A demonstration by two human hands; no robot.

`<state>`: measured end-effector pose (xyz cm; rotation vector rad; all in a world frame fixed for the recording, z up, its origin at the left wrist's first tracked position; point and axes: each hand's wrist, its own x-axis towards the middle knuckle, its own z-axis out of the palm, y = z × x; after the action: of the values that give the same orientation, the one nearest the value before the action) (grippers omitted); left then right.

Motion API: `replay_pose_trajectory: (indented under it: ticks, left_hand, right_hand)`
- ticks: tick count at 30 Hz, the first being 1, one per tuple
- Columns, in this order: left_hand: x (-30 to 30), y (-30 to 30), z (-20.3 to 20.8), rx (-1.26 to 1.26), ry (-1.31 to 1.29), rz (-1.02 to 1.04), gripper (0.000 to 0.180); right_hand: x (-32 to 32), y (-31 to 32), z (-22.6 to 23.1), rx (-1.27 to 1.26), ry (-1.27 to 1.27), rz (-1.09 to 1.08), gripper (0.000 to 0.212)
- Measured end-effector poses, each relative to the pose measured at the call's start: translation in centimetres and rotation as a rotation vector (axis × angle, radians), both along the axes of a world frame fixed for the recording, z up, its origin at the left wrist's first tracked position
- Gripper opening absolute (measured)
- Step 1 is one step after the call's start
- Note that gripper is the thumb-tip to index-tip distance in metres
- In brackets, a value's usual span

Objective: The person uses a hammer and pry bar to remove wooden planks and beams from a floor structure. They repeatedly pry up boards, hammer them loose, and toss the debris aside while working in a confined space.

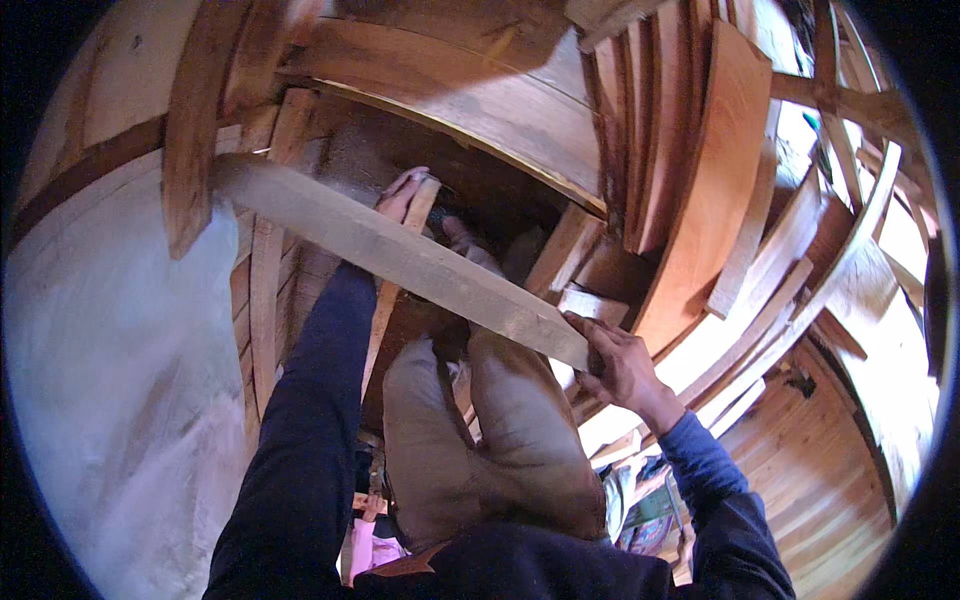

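Observation:
A long, rough wooden beam [420, 262] slants across the view in front of me, its far-left end close to an upright post. My right hand [625, 368] is closed around its near-right end, with the fingers over the top edge. Beyond the beam, my left hand [402, 196] is closed against the top end of a narrow wooden strip [424, 203]. The beam crosses in front of my left wrist and hides part of the strip, which comes out again below it beside my left forearm.
Wide plank panels [450, 75] stand ahead. Several curved boards [705, 190] lean at the right, above a plank surface [810, 470]. A pale sheet [120, 400] covers the left side, beside a wooden post [195, 130]. Part of another person in a pink garment [372, 545] shows low down.

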<state>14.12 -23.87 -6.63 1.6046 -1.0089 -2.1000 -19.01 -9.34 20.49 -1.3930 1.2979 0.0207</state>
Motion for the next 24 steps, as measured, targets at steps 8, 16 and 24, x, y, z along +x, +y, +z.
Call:
replay_pose_trajectory:
  ticks: [8, 16, 24]
  left_hand:
    - [-0.6, -0.1, 2.6, -0.105, 0.000, -0.032, 0.039]
    - [-0.4, -0.2, 0.5, -0.001, -0.023, -0.037, 0.039]
    - [4.8, 0.9, -7.0, 0.148, 0.176, 0.065, 0.038]
  right_hand:
    - [0.4, 0.6, -3.1, -0.378, 0.152, -0.012, 0.070]
    - [-0.4, 0.4, -7.0, -0.420, 0.188, -0.020, 0.084]
    - [-0.9, -1.6, -9.1, -0.494, 0.107, 0.040, 0.072]
